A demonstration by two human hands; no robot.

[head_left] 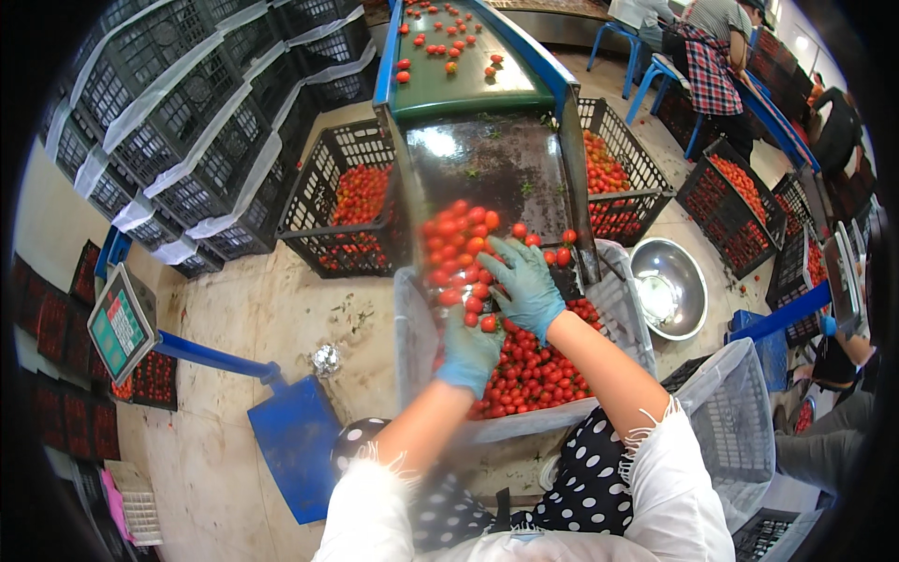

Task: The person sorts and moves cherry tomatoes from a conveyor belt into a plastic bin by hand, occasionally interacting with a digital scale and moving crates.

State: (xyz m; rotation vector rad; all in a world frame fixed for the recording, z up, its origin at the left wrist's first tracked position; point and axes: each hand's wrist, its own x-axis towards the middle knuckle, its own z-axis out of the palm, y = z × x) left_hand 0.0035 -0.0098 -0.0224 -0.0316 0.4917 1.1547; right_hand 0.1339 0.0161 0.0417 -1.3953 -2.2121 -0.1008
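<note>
Small red cherry tomatoes (456, 234) lie heaped at the lower end of a shiny metal chute (487, 159). My right hand (523, 281), in a blue glove, rests flat with fingers spread on the tomatoes at the chute's lip. My left hand (468, 348), also gloved blue, sits just below the lip among falling tomatoes, fingers curled; whether it grips any I cannot tell. A clear-lined crate (618, 300) under the chute holds a red pile of tomatoes (534, 375).
A green conveyor belt (459, 75) with scattered tomatoes feeds the chute. Black crates of tomatoes (346, 201) (613, 178) flank it. Empty black crates are stacked far left (178, 112). A steel bowl (670, 286), a blue platform scale (295, 440) and a seated person (712, 56) are nearby.
</note>
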